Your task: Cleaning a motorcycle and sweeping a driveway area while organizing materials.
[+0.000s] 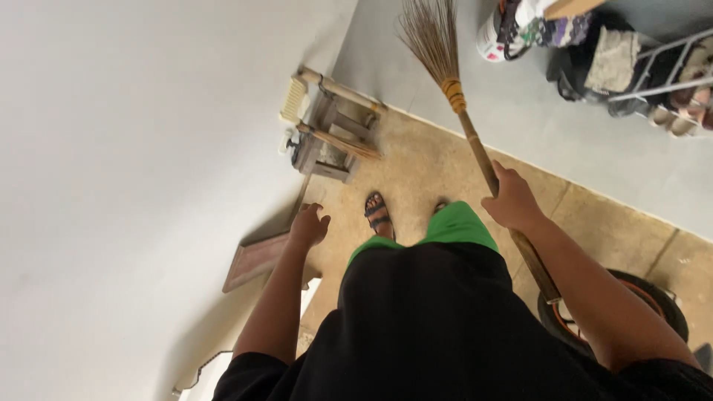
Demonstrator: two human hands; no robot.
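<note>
Wooden handle, straw head: one broom (475, 145), two hands. The right hand (512, 200) is wrapped tight round the stick at mid-length; the tan bristles, bound with yellow cord, fan out beyond it over the grey floor (535, 126). The left hand (308, 225) hangs empty, fingers loosely spread, near a leaning board (256, 260).

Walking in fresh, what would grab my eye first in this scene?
Most likely the broom, running diagonally up the middle with its bristles fanned at the top, gripped on its wooden handle by the right hand. Next, the left hand hangs open and empty near the white wall, above a sandalled foot on the tan floor.
</note>
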